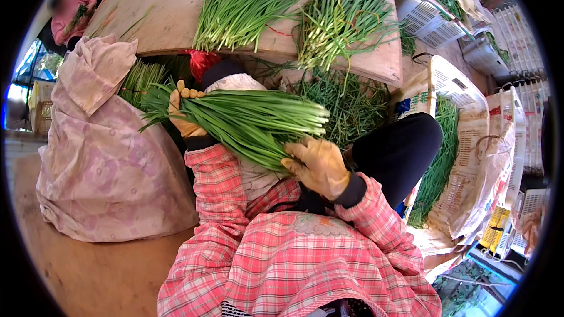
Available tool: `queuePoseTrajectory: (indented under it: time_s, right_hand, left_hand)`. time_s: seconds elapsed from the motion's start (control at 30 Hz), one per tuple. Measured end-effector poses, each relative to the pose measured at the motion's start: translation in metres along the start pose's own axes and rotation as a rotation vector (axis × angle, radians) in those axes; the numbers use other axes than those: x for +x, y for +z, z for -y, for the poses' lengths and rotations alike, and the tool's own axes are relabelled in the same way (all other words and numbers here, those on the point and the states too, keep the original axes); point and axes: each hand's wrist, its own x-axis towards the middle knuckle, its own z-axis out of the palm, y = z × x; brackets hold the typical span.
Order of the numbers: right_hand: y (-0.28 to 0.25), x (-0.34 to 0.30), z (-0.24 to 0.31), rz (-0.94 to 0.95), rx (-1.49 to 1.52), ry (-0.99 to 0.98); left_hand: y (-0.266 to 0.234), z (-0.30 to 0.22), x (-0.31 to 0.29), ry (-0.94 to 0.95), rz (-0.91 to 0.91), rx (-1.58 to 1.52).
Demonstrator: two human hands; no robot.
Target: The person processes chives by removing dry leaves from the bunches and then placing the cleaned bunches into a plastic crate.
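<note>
A thick bunch of green garlic chives (252,117) lies across my lap, its leaf tips to the left and pale stem ends to the right. My left hand (187,105), in a tan glove, is wrapped around the leafy part. At the lower edge of the stem ends, my right hand (320,164), gloved as well, pinches some stems between thumb and fingers. Part of its grip is hidden. More chives (144,79) stand beyond my left hand, next to a cloth-covered bundle (117,164).
A wooden board (161,9) in front bears two piles of chives (249,12). Loose green leaves (341,103) lie heaped below its edge. White plastic crates (464,158) with chives stand on the right. Another person (73,14) in pink sits at the far left.
</note>
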Motion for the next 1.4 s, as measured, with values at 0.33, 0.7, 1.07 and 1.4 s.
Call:
queuePoseTrajectory:
  time_s: [0.33,0.7,1.07,1.4]
  right_hand:
    - [0.006,-0.021,-0.004,-0.005,0.227,0.128]
    - [-0.048,-0.065,-0.083,0.054,-0.491,0.333]
    - [0.009,-0.012,-0.030,-0.079,0.082,0.289]
    - [-0.061,-0.025,-0.069,0.034,0.091,0.176]
  left_hand:
    - [-0.021,-0.007,0.004,-0.062,0.106,0.024]
    - [-0.015,-0.010,-0.003,-0.019,-0.105,0.003]
    - [-0.015,-0.014,0.001,-0.015,-0.355,0.069]
    - [-0.044,-0.021,-0.001,-0.092,-0.413,0.087]
